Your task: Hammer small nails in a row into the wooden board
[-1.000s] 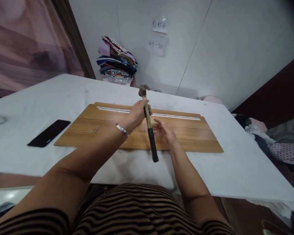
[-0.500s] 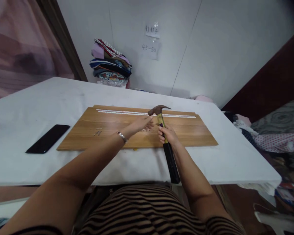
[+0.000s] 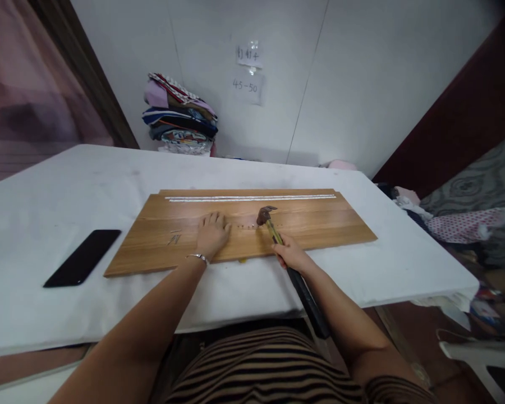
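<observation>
A wood-grain board [image 3: 311, 224] lies on the white-covered table. On it my left hand [image 3: 212, 233] rests flat, fingers spread, left of a row of small nail heads or holes [image 3: 247, 226]. My right hand [image 3: 291, 252] grips a claw hammer [image 3: 273, 230] around the yellow part of its handle, with the long black grip trailing toward my body. The rusty head is low over the board at the row; whether it touches cannot be made out. Several loose nails [image 3: 174, 238] lie on the board to the left of my left hand.
Two white strips [image 3: 252, 198] run along the board's far edge. A black phone [image 3: 84, 257] lies on the tablecloth [image 3: 46, 196] at left. Folded clothes [image 3: 180, 115] are stacked against the wall, below and beside taped paper notes [image 3: 247, 85].
My left hand has moved left from beside the hammer head and now lies flat on the board. The hammer has come down toward the board in my right hand. The view has shifted slightly.
</observation>
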`<action>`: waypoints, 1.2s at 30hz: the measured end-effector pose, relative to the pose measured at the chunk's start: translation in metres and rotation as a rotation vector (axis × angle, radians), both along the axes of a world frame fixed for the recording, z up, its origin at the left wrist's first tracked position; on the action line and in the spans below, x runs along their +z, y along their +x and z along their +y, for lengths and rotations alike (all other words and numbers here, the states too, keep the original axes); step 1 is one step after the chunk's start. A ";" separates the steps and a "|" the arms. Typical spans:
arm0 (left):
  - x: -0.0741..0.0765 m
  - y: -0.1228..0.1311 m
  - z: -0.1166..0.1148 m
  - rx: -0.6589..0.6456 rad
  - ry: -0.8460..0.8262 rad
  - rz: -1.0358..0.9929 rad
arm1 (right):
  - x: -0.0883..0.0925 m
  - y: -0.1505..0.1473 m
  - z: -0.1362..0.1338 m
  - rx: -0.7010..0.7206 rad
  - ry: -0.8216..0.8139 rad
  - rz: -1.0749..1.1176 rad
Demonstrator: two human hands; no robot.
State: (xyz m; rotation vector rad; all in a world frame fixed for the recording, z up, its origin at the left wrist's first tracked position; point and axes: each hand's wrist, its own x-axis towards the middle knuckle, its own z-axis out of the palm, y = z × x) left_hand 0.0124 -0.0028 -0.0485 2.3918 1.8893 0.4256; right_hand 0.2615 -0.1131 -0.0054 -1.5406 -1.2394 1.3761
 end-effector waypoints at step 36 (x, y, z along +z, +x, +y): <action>0.000 0.003 0.001 0.005 0.024 -0.046 | -0.010 -0.004 0.014 -0.006 0.013 -0.108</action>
